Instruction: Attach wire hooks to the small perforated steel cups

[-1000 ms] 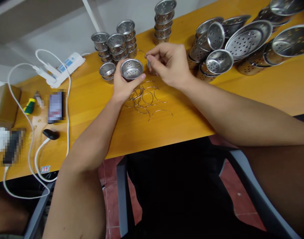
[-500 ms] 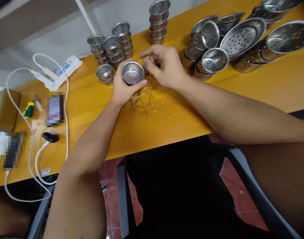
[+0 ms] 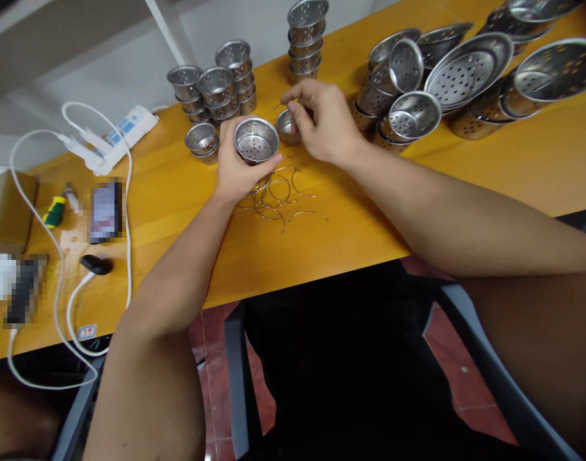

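My left hand (image 3: 235, 160) is wrapped around a small perforated metal cup (image 3: 257, 141), which it holds up with the mouth facing me. To the right of that cup, my right hand (image 3: 316, 121) is closed in a pinch; the tip of a thin curved wire (image 3: 277, 107) shows beside its fingertips, the rest hidden by the fingers. Just behind the pinch stands another small perforated cup (image 3: 286, 131), partly covered by the right fingers. Below both hands, several loose curved wires (image 3: 273, 192) lie in a tangle on the wooden table (image 3: 350, 237).
Stacks of perforated cups (image 3: 216, 86) stand at the back left, with a taller stack (image 3: 306, 38) at the back centre. Larger perforated bowls (image 3: 470, 70) crowd the right. On the left are a power strip (image 3: 124, 137), white cables, a phone (image 3: 105, 211) and a green-yellow handle (image 3: 56, 211).
My right hand has shifted slightly right and up, away from the held cup, uncovering the small cup behind it. My left hand and its cup are nearly still.
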The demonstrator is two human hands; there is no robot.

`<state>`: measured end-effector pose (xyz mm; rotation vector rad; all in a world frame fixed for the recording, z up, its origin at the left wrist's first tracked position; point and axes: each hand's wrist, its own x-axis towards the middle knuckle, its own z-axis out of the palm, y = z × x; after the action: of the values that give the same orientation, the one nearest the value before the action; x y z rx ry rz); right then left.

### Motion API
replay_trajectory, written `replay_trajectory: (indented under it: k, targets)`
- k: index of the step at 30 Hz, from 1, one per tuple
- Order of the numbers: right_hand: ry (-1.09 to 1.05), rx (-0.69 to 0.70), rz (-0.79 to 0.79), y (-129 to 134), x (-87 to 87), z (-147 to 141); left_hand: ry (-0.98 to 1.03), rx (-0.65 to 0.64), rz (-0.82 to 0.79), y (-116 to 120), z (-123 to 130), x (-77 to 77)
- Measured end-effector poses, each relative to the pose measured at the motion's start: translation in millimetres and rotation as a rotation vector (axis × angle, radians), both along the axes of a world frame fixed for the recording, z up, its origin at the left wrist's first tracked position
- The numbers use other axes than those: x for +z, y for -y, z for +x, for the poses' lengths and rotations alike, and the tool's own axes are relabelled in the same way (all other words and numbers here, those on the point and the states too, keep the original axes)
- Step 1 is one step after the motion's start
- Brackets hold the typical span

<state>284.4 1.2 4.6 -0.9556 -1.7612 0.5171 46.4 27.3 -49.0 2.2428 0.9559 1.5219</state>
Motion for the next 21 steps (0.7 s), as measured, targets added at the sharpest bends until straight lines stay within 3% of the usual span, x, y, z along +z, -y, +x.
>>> replay_trajectory:
  k: [8, 13, 17, 21]
  targets:
    - [-0.081, 0.06, -0.01, -2, 0.1, -3, 0.014, -0.023, -0.046, -3, 0, -2.1]
    - [-0.135, 0.11, -0.034, -5, 1.8, -4, 0.014, -0.004, 0.017, -6, 0, -5.0]
    - [-0.094, 0.156, -0.037, 5, 3.7, -10, -0.031, 0.009, 0.031, -5, -1, -5.2]
    - [-0.02, 0.102, -0.013, 12, 3.1, -13, -0.03, -0.029, 0.023, 0, 3, -3.5]
